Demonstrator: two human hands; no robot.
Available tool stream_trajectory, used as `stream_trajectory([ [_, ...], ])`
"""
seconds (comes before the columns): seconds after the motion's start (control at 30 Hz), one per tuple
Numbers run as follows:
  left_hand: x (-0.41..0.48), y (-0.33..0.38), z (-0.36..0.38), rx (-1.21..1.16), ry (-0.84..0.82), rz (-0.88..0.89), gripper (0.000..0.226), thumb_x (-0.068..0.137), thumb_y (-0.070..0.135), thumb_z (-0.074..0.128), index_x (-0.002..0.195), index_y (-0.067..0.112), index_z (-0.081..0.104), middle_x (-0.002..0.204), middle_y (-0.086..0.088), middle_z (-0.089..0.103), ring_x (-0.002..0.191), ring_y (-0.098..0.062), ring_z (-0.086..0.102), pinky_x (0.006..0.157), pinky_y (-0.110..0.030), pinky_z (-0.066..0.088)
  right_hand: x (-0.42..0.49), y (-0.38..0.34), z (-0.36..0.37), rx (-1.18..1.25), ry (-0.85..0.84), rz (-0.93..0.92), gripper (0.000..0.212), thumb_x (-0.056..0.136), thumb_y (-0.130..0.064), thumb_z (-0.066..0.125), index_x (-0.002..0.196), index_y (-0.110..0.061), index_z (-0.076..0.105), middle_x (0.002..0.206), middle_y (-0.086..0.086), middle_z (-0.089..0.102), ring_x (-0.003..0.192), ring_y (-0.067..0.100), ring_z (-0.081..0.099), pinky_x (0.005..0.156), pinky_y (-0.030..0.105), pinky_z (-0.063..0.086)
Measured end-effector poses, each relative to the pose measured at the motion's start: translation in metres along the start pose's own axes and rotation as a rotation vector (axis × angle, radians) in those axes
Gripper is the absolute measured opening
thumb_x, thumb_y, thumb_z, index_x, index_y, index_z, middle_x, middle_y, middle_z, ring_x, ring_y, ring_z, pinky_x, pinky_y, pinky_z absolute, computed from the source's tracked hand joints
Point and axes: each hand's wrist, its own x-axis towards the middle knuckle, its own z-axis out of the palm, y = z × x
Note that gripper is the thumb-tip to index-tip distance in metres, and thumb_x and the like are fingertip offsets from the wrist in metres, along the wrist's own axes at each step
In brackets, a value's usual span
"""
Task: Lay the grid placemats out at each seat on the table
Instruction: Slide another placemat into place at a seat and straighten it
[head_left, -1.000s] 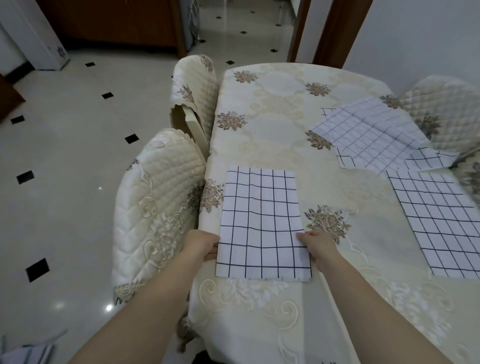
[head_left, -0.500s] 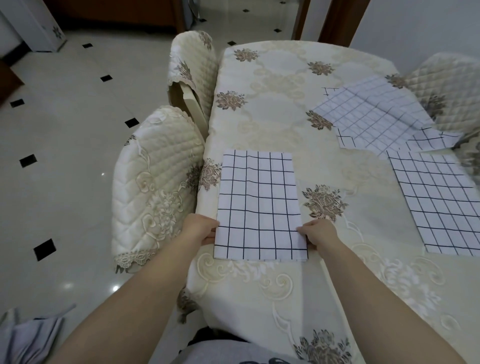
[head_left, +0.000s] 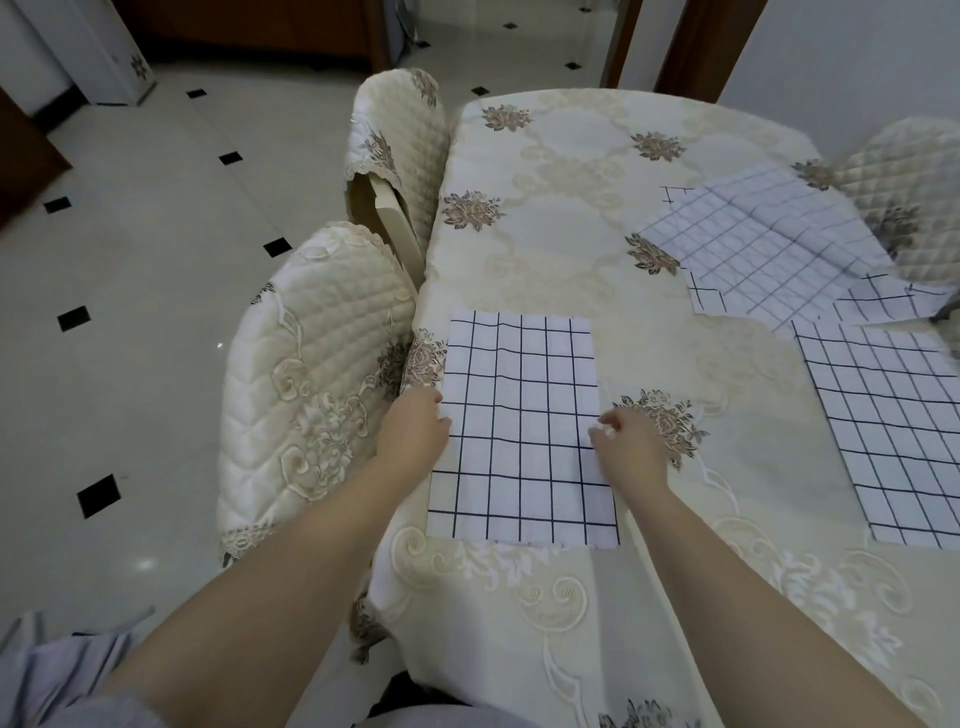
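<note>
Our left hand (head_left: 413, 435) and right hand (head_left: 631, 448) sit apart on the side edges of the near placemat (head_left: 519, 374). We cannot tell if either pinches it. It lies flat on the table (head_left: 545, 249) beside the left chair (head_left: 311, 374). A second placemat (head_left: 883, 431) lies to its right.

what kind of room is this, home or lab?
Most likely a home dining room: a table draped in a cream floral cloth, quilted covers on the chairs pushed in beside it, grid placemats laid on top, and a glossy tiled floor with black diamond insets.
</note>
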Motion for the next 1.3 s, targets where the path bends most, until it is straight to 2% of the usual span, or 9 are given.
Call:
stream_trajectory([
  [0.07,0.012,0.008,0.004,0.117,-0.017,0.118,0.03,0.09,0.016,0.056,0.117,0.003,0.06,0.122,-0.01,0.06,0.114,-0.028,0.054,0.09,-0.033,0.041,0.005,-0.016,0.012,-0.093,-0.096,-0.155,0.031,0.09,-0.019,0.056,0.119,-0.01,0.062,0.125,0.01,0.057,0.118,0.027,0.05,0.095,0.035,0.039],
  [0.17,0.029,0.021,0.01,0.254,-0.049,0.244,0.022,0.09,0.017,0.054,0.105,0.003,0.059,0.119,-0.011,0.058,0.115,-0.029,0.052,0.092,-0.036,0.04,0.011,-0.039,0.033,-0.169,-0.236,-0.338,0.039,0.093,-0.019,0.051,0.131,-0.011,0.055,0.141,0.009,0.045,0.131,0.028,0.037,0.105,0.037,0.035],
  [0.33,0.063,0.039,0.024,0.427,-0.127,0.335,0.044,0.098,0.023,0.047,0.136,0.003,0.041,0.151,-0.013,0.032,0.142,-0.026,0.025,0.113,-0.036,0.026,0.035,-0.062,0.057,-0.328,-0.329,-0.433,0.049,0.097,-0.026,0.045,0.144,-0.016,0.039,0.151,0.008,0.032,0.14,0.027,0.026,0.112,0.038,0.028],
  [0.43,0.085,0.041,0.032,0.466,-0.168,0.35,0.054,0.097,0.018,0.047,0.144,0.0,0.029,0.157,-0.016,0.02,0.147,-0.031,0.013,0.119,-0.038,0.018,0.057,-0.069,0.065,-0.368,-0.34,-0.441,0.05,0.096,-0.028,0.045,0.144,-0.017,0.037,0.152,0.008,0.03,0.141,0.027,0.025,0.113,0.039,0.027],
  [0.7,0.129,0.044,0.042,0.447,-0.182,0.336,0.055,0.091,0.027,0.058,0.136,0.003,0.037,0.147,-0.021,0.032,0.141,-0.035,0.024,0.115,-0.042,0.027,0.109,-0.086,0.074,-0.532,-0.394,-0.421,0.055,0.098,-0.041,0.039,0.148,-0.024,0.024,0.16,0.004,0.012,0.148,0.027,0.006,0.117,0.053,0.013],
  [0.87,0.145,0.046,0.038,0.434,-0.234,0.298,0.06,0.096,0.03,0.052,0.144,0.003,0.028,0.155,-0.025,0.016,0.146,-0.04,0.01,0.118,-0.046,0.021,0.121,-0.09,0.076,-0.553,-0.395,-0.421,0.057,0.098,-0.046,0.034,0.151,-0.029,0.019,0.162,0.002,0.006,0.149,0.026,0.001,0.117,0.057,0.01],
  [1.03,0.152,0.047,0.035,0.423,-0.252,0.293,0.063,0.096,0.031,0.051,0.147,0.006,0.025,0.157,-0.024,0.013,0.146,-0.041,0.007,0.117,-0.046,0.021,0.126,-0.093,0.075,-0.548,-0.429,-0.399,0.062,0.096,-0.055,0.032,0.152,-0.034,0.014,0.162,0.001,0.001,0.149,0.025,-0.003,0.116,0.06,0.007],
  [1.17,0.148,0.046,0.03,0.416,-0.286,0.295,0.067,0.095,0.036,0.051,0.149,0.007,0.022,0.158,-0.023,0.009,0.147,-0.04,0.004,0.118,-0.046,0.018,0.128,-0.091,0.07,-0.568,-0.44,-0.363,0.073,0.09,-0.065,0.038,0.152,-0.035,0.012,0.162,0.001,-0.003,0.149,0.026,-0.005,0.117,0.058,0.009],
  [1.3,0.138,0.039,0.025,0.431,-0.303,0.302,0.073,0.093,0.044,0.053,0.149,0.008,0.022,0.158,-0.023,0.009,0.147,-0.039,0.003,0.118,-0.047,0.018,0.124,-0.08,0.061,-0.57,-0.404,-0.328,0.08,0.087,-0.062,0.049,0.152,-0.032,0.012,0.162,0.005,-0.002,0.149,0.028,-0.004,0.118,0.055,0.011],
])
